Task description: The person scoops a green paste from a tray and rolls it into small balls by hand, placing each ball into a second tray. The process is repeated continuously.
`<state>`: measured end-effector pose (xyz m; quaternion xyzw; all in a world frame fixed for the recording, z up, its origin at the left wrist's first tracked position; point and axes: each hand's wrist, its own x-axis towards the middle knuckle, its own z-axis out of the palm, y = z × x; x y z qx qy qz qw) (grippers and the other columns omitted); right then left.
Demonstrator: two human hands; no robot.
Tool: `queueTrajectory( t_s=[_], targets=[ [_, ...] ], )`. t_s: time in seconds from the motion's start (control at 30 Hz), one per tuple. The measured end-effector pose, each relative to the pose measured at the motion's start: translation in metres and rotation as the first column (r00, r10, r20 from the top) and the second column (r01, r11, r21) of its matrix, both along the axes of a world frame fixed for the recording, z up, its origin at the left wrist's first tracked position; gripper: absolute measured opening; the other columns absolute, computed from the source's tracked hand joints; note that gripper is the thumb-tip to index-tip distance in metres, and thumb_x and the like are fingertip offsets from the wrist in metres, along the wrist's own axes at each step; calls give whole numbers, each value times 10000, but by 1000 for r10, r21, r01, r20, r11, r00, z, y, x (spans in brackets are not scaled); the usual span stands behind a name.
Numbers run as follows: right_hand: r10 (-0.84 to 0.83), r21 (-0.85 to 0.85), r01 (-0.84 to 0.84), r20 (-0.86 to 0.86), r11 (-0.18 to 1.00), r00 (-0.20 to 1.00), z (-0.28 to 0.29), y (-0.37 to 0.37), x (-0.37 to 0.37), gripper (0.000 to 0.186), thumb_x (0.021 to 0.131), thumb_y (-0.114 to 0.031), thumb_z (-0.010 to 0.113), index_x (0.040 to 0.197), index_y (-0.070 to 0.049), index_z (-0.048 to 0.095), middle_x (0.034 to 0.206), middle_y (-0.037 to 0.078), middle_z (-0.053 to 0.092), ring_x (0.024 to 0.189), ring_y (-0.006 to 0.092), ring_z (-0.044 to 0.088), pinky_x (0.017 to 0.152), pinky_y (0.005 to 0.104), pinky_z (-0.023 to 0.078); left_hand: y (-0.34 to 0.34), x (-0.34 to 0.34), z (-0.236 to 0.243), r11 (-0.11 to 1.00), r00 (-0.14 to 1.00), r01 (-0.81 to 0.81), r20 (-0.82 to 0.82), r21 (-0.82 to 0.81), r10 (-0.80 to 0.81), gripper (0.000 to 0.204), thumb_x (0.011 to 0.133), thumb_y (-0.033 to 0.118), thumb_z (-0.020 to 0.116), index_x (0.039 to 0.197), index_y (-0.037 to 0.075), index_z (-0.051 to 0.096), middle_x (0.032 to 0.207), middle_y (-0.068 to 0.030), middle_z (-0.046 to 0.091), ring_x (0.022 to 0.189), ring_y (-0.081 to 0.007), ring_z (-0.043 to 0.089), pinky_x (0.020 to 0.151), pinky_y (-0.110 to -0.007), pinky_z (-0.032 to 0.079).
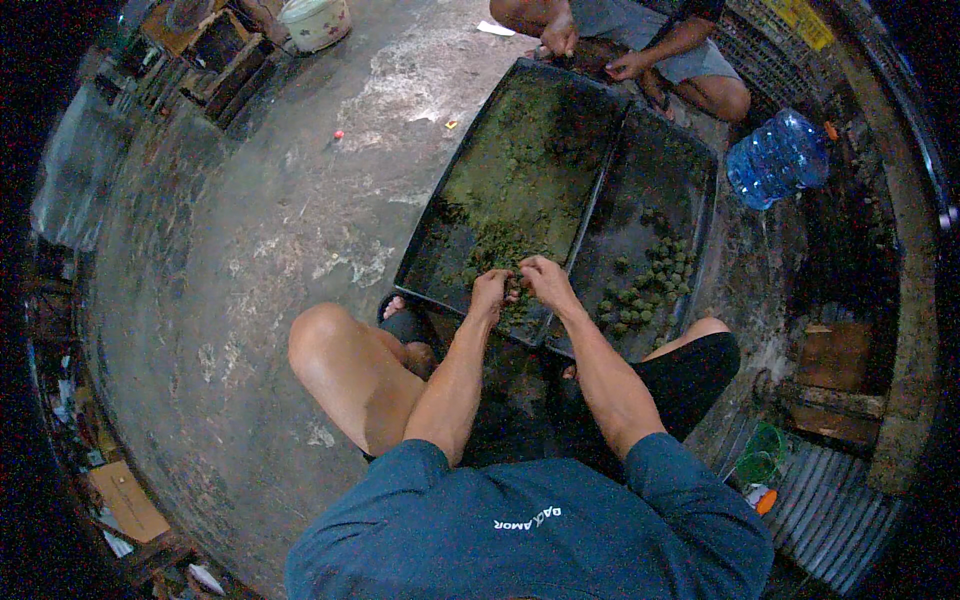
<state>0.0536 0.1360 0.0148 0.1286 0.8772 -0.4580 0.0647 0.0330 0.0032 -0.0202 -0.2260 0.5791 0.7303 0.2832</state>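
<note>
My left hand (pixel 489 293) and my right hand (pixel 546 281) meet over the near end of a dark, shallow tray (pixel 430 268). Both have fingers curled in a pinch, their tips nearly touching. Whatever lies between those fingers is too small to name. Loose, crumbly green-brown plant-like matter (pixel 510 236) spreads across this tray and lies thickest just beyond my hands. Along its right side stands a second dark tray (pixel 650 165), where several round, greenish-brown clumps (pixel 645 298) are gathered at the near end, close to my right forearm.
Across the trays, another person sits with both hands (pixel 628 66) low at the far edge. A blue water jug (pixel 778 158) lies at the right, above a green mesh basket (pixel 760 452) and corrugated sheeting (pixel 838 510). A white bucket (pixel 315 24) stands far left. My legs flank the trays' near end.
</note>
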Motion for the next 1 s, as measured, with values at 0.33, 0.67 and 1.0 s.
queueTrajectory(
  t_s=[0.33, 0.67, 1.0],
  targets=[
    [103, 270, -70, -108, 960, 989, -1, -17, 2, 292, 757, -185, 595, 983, -2, 593, 832, 195, 616, 754, 319, 604, 689, 399, 471, -5, -2, 33, 937, 992, 39, -98, -346, -78, 359, 907, 363, 459, 796, 40, 567, 620, -59, 565, 440, -143, 505, 370, -277, 366],
    [-65, 334, 19, 125, 942, 990, 12, 8, 4, 337, 847, -329, 531, 946, -10, 574, 841, 222, 610, 800, 404, 583, 712, 456, 450, -12, -1, 21, 977, 991, -130, 15, -168, 134, 311, 892, 322, 509, 728, 59, 546, 595, -9, 511, 411, -127, 421, 379, -262, 270],
    [-89, 290, 33, 183, 956, 979, 21, -5, 16, 267, 810, -262, 584, 896, -9, 582, 884, 206, 620, 867, 374, 583, 737, 437, 447, -23, 7, 7, 961, 981, -157, 151, 226, 125, 305, 881, 354, 528, 793, 64, 562, 669, -32, 531, 499, -105, 480, 378, -220, 325]
  ],
)
